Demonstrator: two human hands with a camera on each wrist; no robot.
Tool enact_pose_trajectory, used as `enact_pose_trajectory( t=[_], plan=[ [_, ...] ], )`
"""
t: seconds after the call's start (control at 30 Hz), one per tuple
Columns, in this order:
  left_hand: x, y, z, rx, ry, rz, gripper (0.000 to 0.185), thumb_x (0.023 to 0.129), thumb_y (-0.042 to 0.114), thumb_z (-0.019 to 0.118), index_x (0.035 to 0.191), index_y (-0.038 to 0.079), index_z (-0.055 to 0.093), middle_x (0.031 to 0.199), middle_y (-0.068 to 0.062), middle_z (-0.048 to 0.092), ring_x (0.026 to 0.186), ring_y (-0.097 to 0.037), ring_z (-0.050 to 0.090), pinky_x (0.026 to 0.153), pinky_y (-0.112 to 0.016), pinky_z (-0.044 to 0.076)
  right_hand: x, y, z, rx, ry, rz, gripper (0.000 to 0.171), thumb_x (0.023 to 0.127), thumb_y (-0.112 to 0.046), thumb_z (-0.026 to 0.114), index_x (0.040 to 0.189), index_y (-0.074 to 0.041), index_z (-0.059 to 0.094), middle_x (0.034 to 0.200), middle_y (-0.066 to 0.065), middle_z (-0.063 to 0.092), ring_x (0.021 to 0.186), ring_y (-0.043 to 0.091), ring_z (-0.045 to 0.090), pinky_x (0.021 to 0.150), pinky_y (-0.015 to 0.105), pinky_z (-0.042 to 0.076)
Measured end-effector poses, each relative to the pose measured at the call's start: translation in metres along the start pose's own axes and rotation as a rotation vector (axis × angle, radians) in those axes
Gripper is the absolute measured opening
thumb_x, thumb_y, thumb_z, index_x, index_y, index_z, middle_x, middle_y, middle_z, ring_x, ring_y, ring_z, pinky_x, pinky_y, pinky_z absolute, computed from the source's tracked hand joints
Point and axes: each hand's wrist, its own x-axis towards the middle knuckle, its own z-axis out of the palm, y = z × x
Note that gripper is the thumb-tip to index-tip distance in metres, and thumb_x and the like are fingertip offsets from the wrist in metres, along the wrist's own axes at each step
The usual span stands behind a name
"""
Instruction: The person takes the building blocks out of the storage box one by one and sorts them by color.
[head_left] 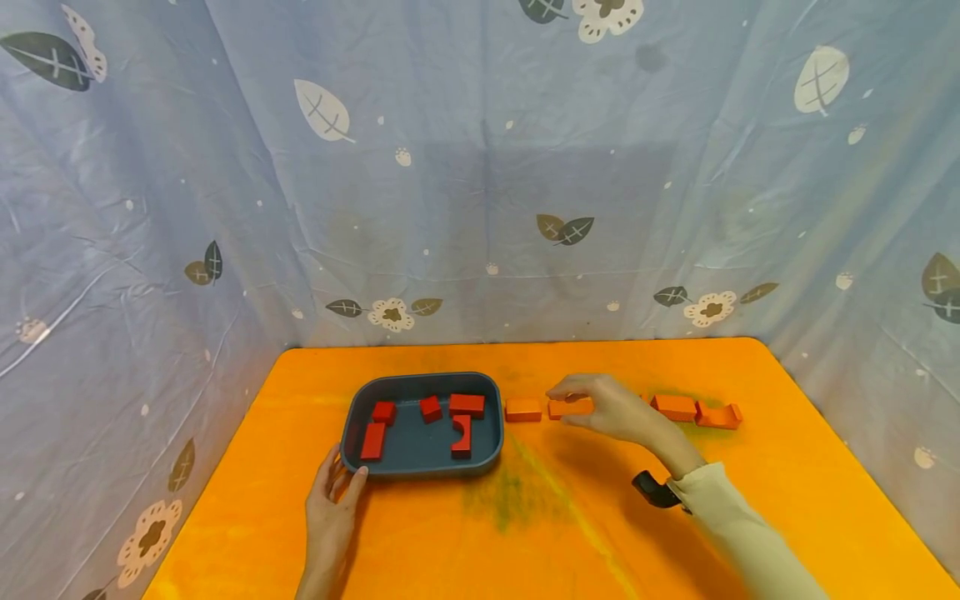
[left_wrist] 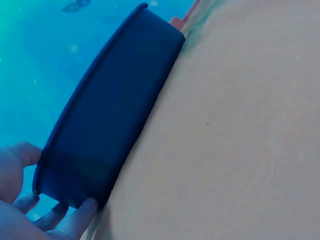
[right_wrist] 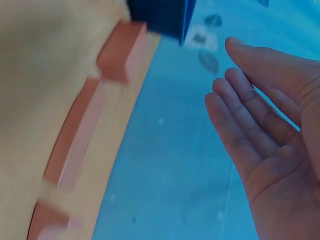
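Down lower left, the left hand [head_left: 332, 507] is gripping the tray's [head_left: 427, 472] corner, with red blocks [head_left: 467, 406] sitting inside. Right of centre, the right hand [head_left: 611, 408] is hovering empty, fingers parted, near an orange block [head_left: 562, 409]; pinching squarely looks best.

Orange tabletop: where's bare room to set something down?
Bare: the near tabletop in front of the blue-gray tray, between left hand and right sleeve. Crowded: right of the tray, where orange blocks line up near the right hand.
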Motion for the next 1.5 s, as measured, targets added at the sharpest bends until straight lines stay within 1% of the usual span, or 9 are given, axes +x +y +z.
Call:
enact_pose_trajectory(
  t=[0.2, 0.33, 0.5, 0.67, 0.77, 0.87, 1.07, 1.33, 1.5],
  plan=[
    [0.001, 0.001, -0.001, 0.013, -0.01, -0.011, 0.07, 0.097, 0.02, 0.063, 0.156, 0.012, 0.026, 0.153, -0.02, 0.036, 0.133, -0.038, 0.042, 0.077, 0.003, 0.037, 0.026, -0.02, 0.023, -0.019, -0.048, -0.09, 0.034, 0.087, -0.014, 0.075, 0.12, -0.009, 0.07, 0.119, 0.004, 0.067, 0.104, 0.02, 0.064, 0.089, 0.037, 0.055],
    [0.001, 0.001, -0.002, 0.014, -0.01, -0.006, 0.069, 0.097, 0.019, 0.063, 0.156, 0.012, 0.026, 0.153, -0.019, 0.035, 0.133, -0.038, 0.042, 0.077, 0.003, 0.037, 0.045, -0.032, 0.039, -0.015, -0.099, -0.123, 0.032, 0.089, -0.013, 0.073, 0.121, -0.011, 0.07, 0.122, 0.002, 0.067, 0.112, 0.02, 0.062, 0.095, 0.037, 0.052],
    [0.002, 0.0, -0.002, 0.0, -0.014, -0.007, 0.069, 0.097, 0.019, 0.063, 0.156, 0.012, 0.027, 0.154, -0.019, 0.034, 0.134, -0.038, 0.041, 0.077, 0.003, 0.037, 0.067, -0.042, 0.06, -0.019, -0.17, -0.151, 0.031, 0.089, -0.011, 0.073, 0.12, -0.009, 0.07, 0.121, 0.001, 0.067, 0.111, 0.018, 0.062, 0.095, 0.033, 0.052],
    [0.002, -0.001, -0.001, 0.0, -0.024, -0.009, 0.07, 0.097, 0.018, 0.062, 0.156, 0.012, 0.026, 0.154, -0.019, 0.034, 0.134, -0.039, 0.04, 0.077, 0.003, 0.037, 0.086, -0.046, 0.081, -0.05, -0.237, -0.153, 0.033, 0.09, 0.003, 0.066, 0.121, -0.006, 0.069, 0.123, 0.002, 0.066, 0.116, 0.019, 0.06, 0.094, 0.03, 0.051],
    [0.002, -0.001, -0.001, 0.001, -0.022, -0.001, 0.069, 0.097, 0.016, 0.062, 0.156, 0.011, 0.027, 0.153, -0.02, 0.035, 0.133, -0.039, 0.041, 0.077, 0.003, 0.038, 0.095, -0.047, 0.093, -0.076, -0.261, -0.138, 0.041, 0.087, 0.014, 0.057, 0.121, -0.005, 0.069, 0.123, 0.003, 0.066, 0.117, 0.019, 0.06, 0.095, 0.029, 0.051],
    [0.002, -0.001, 0.0, -0.001, -0.021, 0.002, 0.069, 0.097, 0.015, 0.063, 0.156, 0.011, 0.027, 0.152, -0.021, 0.036, 0.133, -0.039, 0.042, 0.077, 0.003, 0.038, 0.101, -0.046, 0.102, -0.134, -0.262, -0.122, 0.048, 0.084, 0.021, 0.052, 0.12, -0.005, 0.069, 0.122, 0.003, 0.067, 0.118, 0.019, 0.06, 0.096, 0.029, 0.05],
    [0.001, 0.0, 0.001, 0.015, -0.023, -0.007, 0.069, 0.097, 0.017, 0.063, 0.156, 0.011, 0.027, 0.152, -0.021, 0.037, 0.133, -0.039, 0.042, 0.077, 0.003, 0.038, 0.107, -0.044, 0.114, -0.262, -0.264, -0.085, 0.047, 0.085, 0.019, 0.057, 0.12, -0.009, 0.071, 0.125, 0.002, 0.066, 0.12, 0.018, 0.058, 0.101, 0.03, 0.048],
    [0.001, 0.002, 0.0, -0.009, -0.031, -0.014, 0.069, 0.098, 0.02, 0.062, 0.156, 0.012, 0.026, 0.153, -0.019, 0.035, 0.134, -0.038, 0.04, 0.078, 0.002, 0.038, 0.111, -0.045, 0.115, -0.284, -0.265, -0.102, 0.041, 0.083, 0.018, 0.06, 0.11, -0.009, 0.075, 0.111, 0.002, 0.07, 0.106, 0.018, 0.064, 0.092, 0.027, 0.052],
    [0.001, 0.001, -0.001, -0.016, -0.028, -0.017, 0.068, 0.098, 0.017, 0.062, 0.156, 0.012, 0.026, 0.154, -0.02, 0.034, 0.134, -0.039, 0.04, 0.077, 0.002, 0.039, 0.112, -0.047, 0.113, -0.284, -0.3, -0.088, 0.037, 0.082, 0.015, 0.064, 0.108, -0.009, 0.075, 0.107, 0.003, 0.071, 0.1, 0.018, 0.065, 0.089, 0.025, 0.053]
  ],
)
